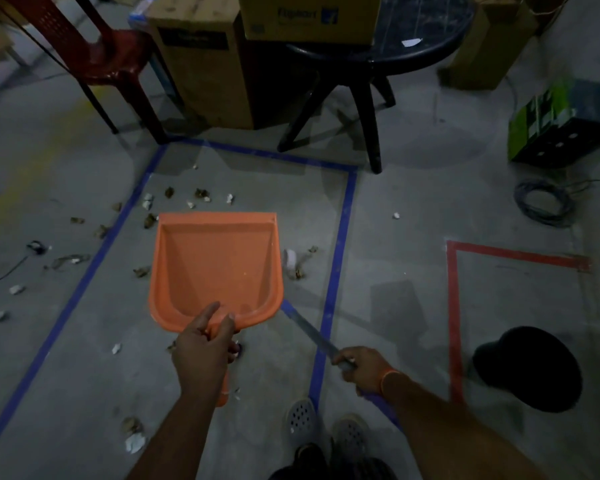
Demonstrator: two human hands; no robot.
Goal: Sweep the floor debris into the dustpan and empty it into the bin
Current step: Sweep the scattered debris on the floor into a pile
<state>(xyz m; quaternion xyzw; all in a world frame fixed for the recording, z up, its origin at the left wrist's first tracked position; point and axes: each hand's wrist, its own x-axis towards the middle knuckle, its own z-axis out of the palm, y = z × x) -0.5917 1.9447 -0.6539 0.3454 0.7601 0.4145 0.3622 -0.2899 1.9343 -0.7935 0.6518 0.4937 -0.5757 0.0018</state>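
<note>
My left hand [205, 344] grips the handle of the orange dustpan [215, 268], whose long axis runs straight ahead, open lip farthest from me and nearly empty. My right hand [361, 365] is closed round the broom handle [309, 329], which slants up-left and disappears under the pan's right rear corner. Debris [187, 199] lies just beyond the lip, with more scattered left and right, some outside the blue tape [340, 244]. The black bin [527, 368] sits to my right, near the red tape [454, 323]. A black stool [371, 64] stands ahead.
</note>
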